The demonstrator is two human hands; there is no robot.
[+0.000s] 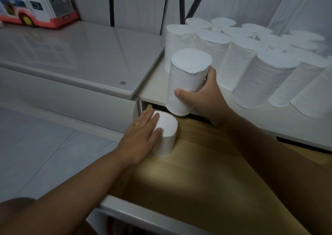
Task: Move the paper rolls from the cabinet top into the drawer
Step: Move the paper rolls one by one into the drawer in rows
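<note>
Head view: my right hand grips an upright, plain white paper roll above the open drawer; my left hand lies flat, fingers spread, on another roll standing inside.

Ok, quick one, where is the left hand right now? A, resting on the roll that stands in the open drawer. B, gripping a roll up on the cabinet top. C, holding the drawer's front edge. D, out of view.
A: the left hand lies flat against the top and side of the upright roll in the drawer, while the right hand holds another roll above the drawer.
</note>
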